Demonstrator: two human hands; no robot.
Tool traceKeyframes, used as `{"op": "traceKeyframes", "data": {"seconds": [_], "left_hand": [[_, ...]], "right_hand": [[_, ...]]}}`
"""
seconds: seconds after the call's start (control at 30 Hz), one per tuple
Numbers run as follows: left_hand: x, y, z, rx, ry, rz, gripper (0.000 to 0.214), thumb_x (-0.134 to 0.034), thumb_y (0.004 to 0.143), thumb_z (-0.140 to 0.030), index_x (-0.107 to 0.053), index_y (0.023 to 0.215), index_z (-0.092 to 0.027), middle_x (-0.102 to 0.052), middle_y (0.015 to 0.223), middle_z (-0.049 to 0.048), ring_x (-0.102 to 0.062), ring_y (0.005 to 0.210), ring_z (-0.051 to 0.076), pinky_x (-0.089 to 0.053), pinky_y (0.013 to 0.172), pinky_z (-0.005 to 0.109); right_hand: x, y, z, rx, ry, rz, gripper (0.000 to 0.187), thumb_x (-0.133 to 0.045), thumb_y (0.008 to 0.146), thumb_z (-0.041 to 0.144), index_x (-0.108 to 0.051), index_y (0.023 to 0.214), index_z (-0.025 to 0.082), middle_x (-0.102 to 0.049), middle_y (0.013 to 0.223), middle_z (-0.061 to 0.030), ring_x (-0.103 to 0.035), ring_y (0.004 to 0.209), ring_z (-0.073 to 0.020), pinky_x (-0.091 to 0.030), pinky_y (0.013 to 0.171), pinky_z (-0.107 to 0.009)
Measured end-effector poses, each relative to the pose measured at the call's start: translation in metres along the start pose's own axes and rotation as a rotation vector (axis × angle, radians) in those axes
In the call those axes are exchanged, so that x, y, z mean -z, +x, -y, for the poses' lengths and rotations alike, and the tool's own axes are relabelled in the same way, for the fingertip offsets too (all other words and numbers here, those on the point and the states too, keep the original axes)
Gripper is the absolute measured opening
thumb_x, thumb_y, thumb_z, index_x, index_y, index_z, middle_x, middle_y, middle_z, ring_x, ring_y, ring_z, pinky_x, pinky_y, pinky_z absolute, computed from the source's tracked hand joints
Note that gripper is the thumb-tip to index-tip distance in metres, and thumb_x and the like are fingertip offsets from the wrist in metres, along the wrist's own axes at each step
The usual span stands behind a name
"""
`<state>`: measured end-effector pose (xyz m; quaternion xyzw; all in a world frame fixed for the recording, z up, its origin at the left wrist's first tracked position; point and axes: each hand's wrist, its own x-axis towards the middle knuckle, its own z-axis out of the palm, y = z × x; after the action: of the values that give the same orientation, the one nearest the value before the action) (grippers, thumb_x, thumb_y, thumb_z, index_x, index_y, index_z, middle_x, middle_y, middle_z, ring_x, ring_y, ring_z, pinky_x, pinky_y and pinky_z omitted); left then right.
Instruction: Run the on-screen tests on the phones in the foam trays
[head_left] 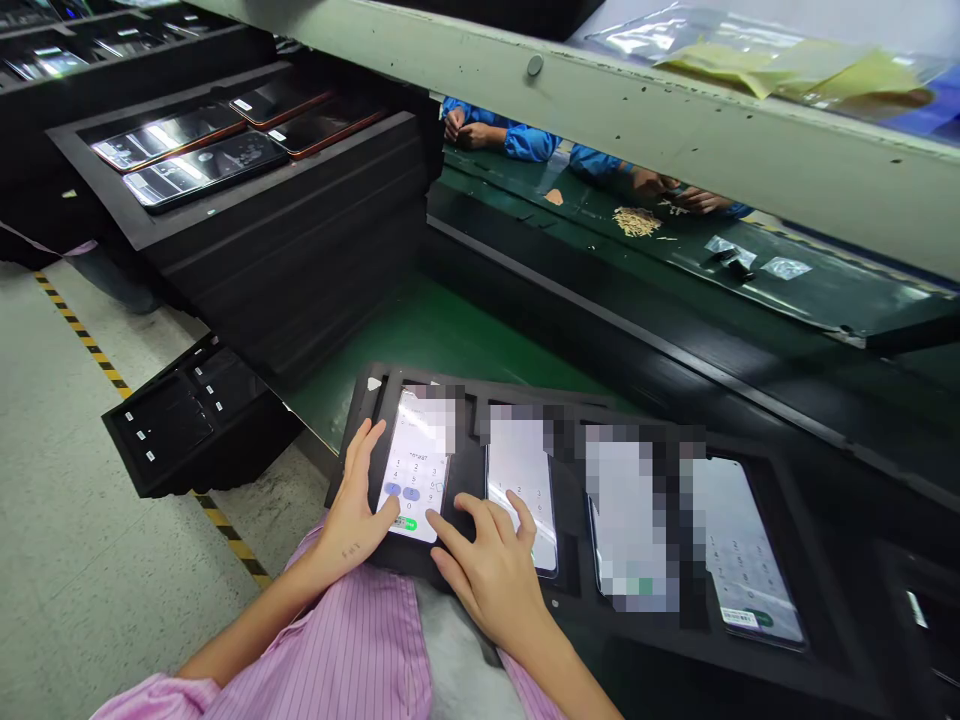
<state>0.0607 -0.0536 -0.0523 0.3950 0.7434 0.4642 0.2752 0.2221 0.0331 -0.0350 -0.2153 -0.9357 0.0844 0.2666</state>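
Observation:
A black foam tray (570,535) lies at the front edge of the bench with several smartphones set in its slots. The leftmost phone (420,478) is lit, showing a dial keypad with characters typed in. My left hand (358,508) is at its left side, fingers spread, thumb over the lower keys. Over its lower right part reaches the index finger of my right hand (491,565), whose other fingers are apart and partly cover the second phone (544,535). Further right, the third phone (630,540) is mostly blurred out, and the fourth phone (750,530) shows a keypad.
Stacked black trays (300,220) with phones on top rise at the left. Another tray (202,410) sits lower beside the bench. A pale beam (637,110) crosses above. Behind it, co-workers' blue sleeves (529,142) and hands show near a pile of small tan pieces (636,221).

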Motion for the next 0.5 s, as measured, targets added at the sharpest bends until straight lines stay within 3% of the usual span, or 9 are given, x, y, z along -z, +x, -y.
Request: {"op": "traceKeyframes", "data": {"seconds": [0.23,0.4,0.47,0.5], "left_hand": [[-0.001,0.001,0.002,0.015,0.019,0.007,0.071,-0.047,0.074,-0.013,-0.023,0.139,-0.029,-0.015,0.15,0.0069,-0.01,0.141,0.027,-0.015,0.112,0.055],[0.004,-0.002,-0.003,0.017,0.139,-0.014,0.062,-0.047,0.083,-0.025,-0.021,0.14,-0.026,-0.016,0.149,0.0121,-0.019,0.138,0.03,-0.026,0.107,0.056],[0.005,-0.007,-0.009,-0.074,0.311,-0.073,0.058,-0.047,0.086,-0.029,-0.026,0.139,-0.026,-0.015,0.149,0.0134,-0.023,0.136,0.032,-0.03,0.104,0.056],[0.003,-0.009,-0.013,-0.194,0.409,-0.087,0.055,-0.047,0.086,-0.029,-0.03,0.138,-0.027,-0.018,0.149,0.0128,-0.025,0.136,0.033,-0.03,0.105,0.055]], "right_hand": [[0.002,0.003,0.001,-0.016,-0.015,-0.003,0.045,-0.026,0.097,0.035,-0.069,0.086,0.024,-0.054,0.083,-0.0039,-0.045,0.08,-0.0132,-0.024,0.093,-0.032],[0.021,-0.019,-0.03,-0.051,-0.037,-0.105,0.035,-0.034,0.093,0.025,-0.068,0.095,0.022,-0.048,0.078,-0.0032,-0.044,0.078,-0.0129,-0.029,0.085,-0.033],[0.03,-0.037,-0.051,-0.087,-0.097,-0.152,0.034,-0.035,0.091,0.023,-0.069,0.093,0.02,-0.044,0.076,-0.0034,-0.042,0.075,-0.0128,-0.031,0.081,-0.033],[0.034,-0.045,-0.06,-0.121,-0.122,-0.161,0.035,-0.034,0.091,0.022,-0.069,0.092,0.019,-0.044,0.076,-0.0036,-0.041,0.074,-0.0128,-0.031,0.078,-0.032]]}}
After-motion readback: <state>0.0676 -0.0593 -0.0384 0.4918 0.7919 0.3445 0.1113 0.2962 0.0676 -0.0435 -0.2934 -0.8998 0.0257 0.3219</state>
